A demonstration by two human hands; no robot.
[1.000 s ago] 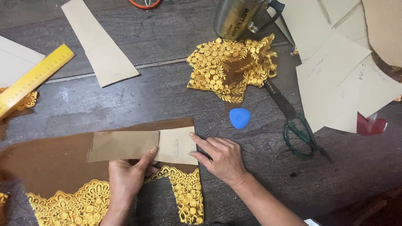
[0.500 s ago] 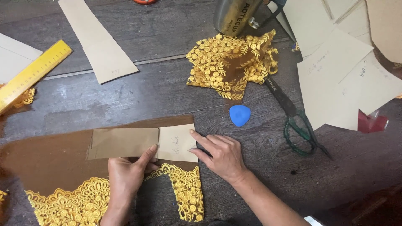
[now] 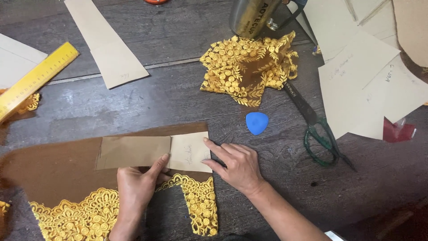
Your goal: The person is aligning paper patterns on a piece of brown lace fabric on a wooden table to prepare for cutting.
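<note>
A beige paper pattern piece (image 3: 154, 151) lies across a brown sheer fabric (image 3: 53, 172) with a yellow lace border (image 3: 89, 216). My left hand (image 3: 136, 189) presses its fingertips on the pattern's lower edge near the middle. My right hand (image 3: 236, 165) rests flat at the pattern's right end, fingers touching its edge. Neither hand grips anything. A blue tailor's chalk (image 3: 257, 122) lies just beyond my right hand.
A bundle of yellow lace (image 3: 249, 67) sits mid-table below a metal cup (image 3: 254, 15). Green-handled scissors (image 3: 316, 129) lie to the right, beside several paper patterns (image 3: 361, 85). A yellow ruler (image 3: 35, 80) and another paper strip (image 3: 107, 44) lie at the left.
Both hands stay on the pattern piece; my right hand's fingers have shifted slightly along its right edge. Nothing else has moved.
</note>
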